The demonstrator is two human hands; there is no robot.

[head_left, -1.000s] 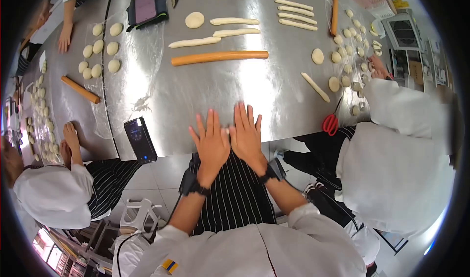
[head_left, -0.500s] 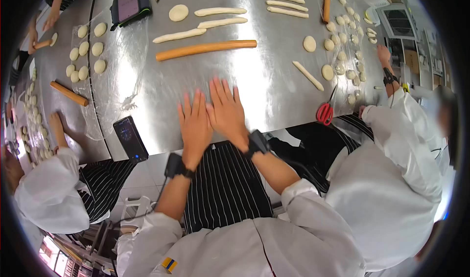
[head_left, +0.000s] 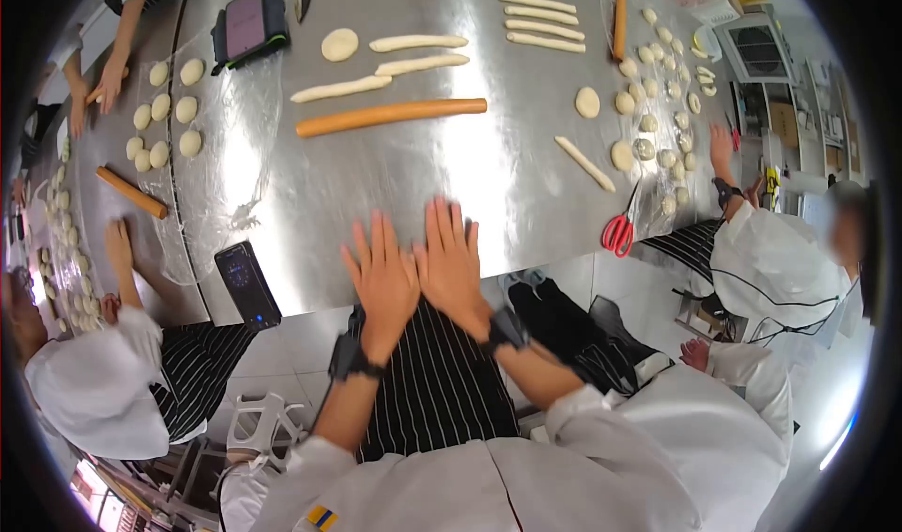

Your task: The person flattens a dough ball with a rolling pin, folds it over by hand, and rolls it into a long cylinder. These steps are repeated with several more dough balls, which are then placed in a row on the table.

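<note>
My left hand (head_left: 385,267) and my right hand (head_left: 453,258) lie palm down near the table's front edge, side by side, fingers stretched out. Anything beneath the palms is hidden. Beyond them lies a long wooden rolling pin (head_left: 391,117), untouched. Past it are dough strips, one (head_left: 340,88) at the left, another (head_left: 423,65) in the middle and a third (head_left: 418,43) behind. A flat dough round (head_left: 339,45) sits to their left.
A phone (head_left: 248,284) stands left of my hands by the edge. Red-handled scissors (head_left: 618,235) and a dough strip (head_left: 584,164) lie to the right. Several dough balls (head_left: 191,109) rest on plastic film at left. Co-workers' hands (head_left: 722,151) are on both sides.
Both my hands have slid back towards my body, palms still down. At the right a co-worker has shifted away from the table edge; at the upper left a co-worker's hands have moved.
</note>
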